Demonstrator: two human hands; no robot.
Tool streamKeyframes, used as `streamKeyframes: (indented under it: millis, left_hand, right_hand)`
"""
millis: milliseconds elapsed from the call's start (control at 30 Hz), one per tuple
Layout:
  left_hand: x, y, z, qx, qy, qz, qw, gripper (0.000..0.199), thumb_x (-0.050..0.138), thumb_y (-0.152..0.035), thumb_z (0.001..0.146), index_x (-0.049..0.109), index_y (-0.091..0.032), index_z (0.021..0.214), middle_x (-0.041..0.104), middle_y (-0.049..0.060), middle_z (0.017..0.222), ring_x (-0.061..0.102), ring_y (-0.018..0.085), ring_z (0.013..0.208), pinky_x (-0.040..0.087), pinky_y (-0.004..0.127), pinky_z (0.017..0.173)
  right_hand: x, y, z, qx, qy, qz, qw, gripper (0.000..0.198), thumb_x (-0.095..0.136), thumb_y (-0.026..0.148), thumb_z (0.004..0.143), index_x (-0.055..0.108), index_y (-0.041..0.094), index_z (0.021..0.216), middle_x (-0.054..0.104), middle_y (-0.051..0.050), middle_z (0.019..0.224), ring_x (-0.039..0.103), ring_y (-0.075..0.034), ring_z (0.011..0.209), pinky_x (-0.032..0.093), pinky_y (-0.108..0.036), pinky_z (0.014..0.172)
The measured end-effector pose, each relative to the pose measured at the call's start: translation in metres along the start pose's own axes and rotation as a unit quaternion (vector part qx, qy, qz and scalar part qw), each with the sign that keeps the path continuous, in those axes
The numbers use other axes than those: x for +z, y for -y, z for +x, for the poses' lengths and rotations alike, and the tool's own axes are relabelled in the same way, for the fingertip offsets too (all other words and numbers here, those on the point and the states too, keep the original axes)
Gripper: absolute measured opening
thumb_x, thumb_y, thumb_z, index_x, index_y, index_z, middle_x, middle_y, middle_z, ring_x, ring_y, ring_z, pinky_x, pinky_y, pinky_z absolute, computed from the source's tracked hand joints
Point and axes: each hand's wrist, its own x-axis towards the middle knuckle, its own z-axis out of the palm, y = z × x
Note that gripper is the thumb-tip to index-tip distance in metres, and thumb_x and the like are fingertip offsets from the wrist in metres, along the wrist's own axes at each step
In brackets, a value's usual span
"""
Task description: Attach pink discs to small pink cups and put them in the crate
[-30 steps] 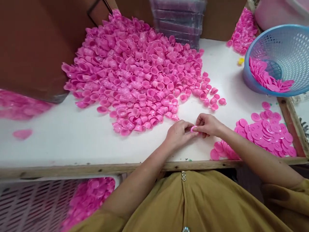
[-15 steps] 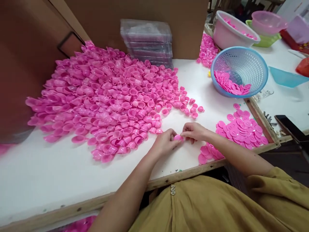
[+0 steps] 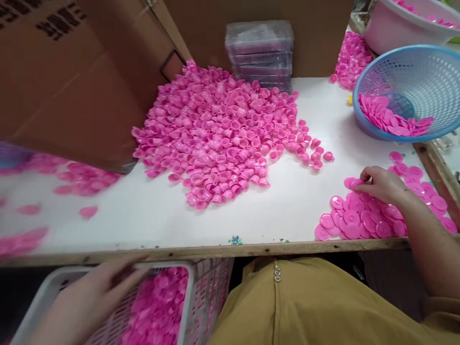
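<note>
The right hand point(image 3: 381, 184) pinches one disc point(image 3: 351, 182) from the disc pile point(image 3: 362, 218) right of the cups point(image 3: 230, 139), while the left hand point(image 3: 93, 297), blurred, grip indeterminate, hovers over the crate point(image 3: 194, 306) below the table point(image 3: 287, 211); next a cup appears needed.

cardboard box point(image 3: 72, 81) | black printed lettering at top-left corner | blurred, cut off, unreadable | no other text

Surface: white table point(image 3: 108, 215), wooden front edge
Centre: heap of pink cups point(image 3: 223, 134)
Right: pink discs point(image 3: 362, 218), blue basket point(image 3: 413, 67)
Back: clear boxes point(image 3: 259, 52)
</note>
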Motion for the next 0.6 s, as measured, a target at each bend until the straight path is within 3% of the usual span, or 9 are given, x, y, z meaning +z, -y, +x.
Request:
streamKeyframes:
  millis: [67, 167, 267, 333, 433, 600]
  left_hand:
    - [0.02, -0.066, 0.024, 0.03, -0.07, -0.008, 0.997, 0.035, 0.051, -0.056, 0.078, 0.068, -0.029, 0.092, 0.074, -0.002, 0.096, 0.066, 0.026, 0.089, 0.051, 0.041, 0.082]
    - [0.059, -0.165, 0.069, 0.126, -0.07, -0.024, 0.989, 0.036, 0.042, -0.045, 0.089, 0.067, -0.021, 0.096, 0.072, 0.006, 0.1, 0.064, 0.023, 0.094, 0.049, 0.035, 0.088]
    - [0.09, -0.229, 0.105, 0.151, -0.048, 0.038, 0.987, 0.03, 0.045, -0.036, 0.091, 0.067, -0.017, 0.099, 0.068, 0.01, 0.102, 0.063, 0.023, 0.096, 0.049, 0.033, 0.084]
    - [0.101, -0.247, 0.117, 0.156, -0.027, 0.082, 0.984, 0.026, 0.05, -0.03, 0.088, 0.066, -0.014, 0.1, 0.066, 0.012, 0.104, 0.062, 0.024, 0.096, 0.049, 0.033, 0.081]
    - [0.107, -0.245, 0.115, 0.166, -0.001, 0.111, 0.98, 0.024, 0.052, -0.024, 0.085, 0.066, -0.012, 0.101, 0.063, 0.014, 0.105, 0.063, 0.024, 0.093, 0.049, 0.032, 0.077]
    - [0.12, -0.229, 0.093, 0.209, -0.003, 0.017, 0.978, 0.02, 0.052, -0.02, 0.084, 0.065, -0.015, 0.098, 0.063, 0.01, 0.098, 0.061, 0.022, 0.091, 0.048, 0.031, 0.077]
  right_hand:
    - [-0.004, 0.013, -0.001, -0.003, 0.003, 0.035, 0.999, 0.028, 0.068, 0.048, 0.069, 0.057, 0.022, 0.068, 0.06, -0.001, 0.064, 0.054, -0.018, 0.058, 0.036, -0.029, 0.051]
    - [-0.005, 0.042, -0.005, -0.036, 0.008, 0.154, 0.987, 0.028, 0.062, 0.05, 0.075, 0.059, 0.023, 0.079, 0.059, 0.0, 0.062, 0.055, -0.016, 0.057, 0.04, -0.028, 0.052]
    - [0.005, 0.081, -0.01, -0.074, 0.045, 0.279, 0.956, 0.032, 0.059, 0.047, 0.08, 0.061, 0.022, 0.1, 0.062, 0.0, 0.07, 0.061, -0.016, 0.06, 0.047, -0.029, 0.058]
    - [0.018, 0.107, -0.011, -0.093, 0.084, 0.33, 0.936, 0.03, 0.058, 0.043, 0.081, 0.06, 0.022, 0.103, 0.063, 0.0, 0.073, 0.063, -0.016, 0.062, 0.049, -0.03, 0.061]
    - [0.039, 0.136, -0.006, -0.108, 0.133, 0.372, 0.912, 0.022, 0.057, 0.038, 0.082, 0.059, 0.021, 0.096, 0.062, 0.001, 0.073, 0.062, -0.015, 0.063, 0.05, -0.029, 0.062]
    - [0.062, 0.144, 0.002, -0.086, 0.17, 0.463, 0.866, 0.024, 0.061, 0.042, 0.081, 0.058, 0.019, 0.087, 0.06, 0.001, 0.074, 0.06, -0.013, 0.064, 0.05, -0.028, 0.061]
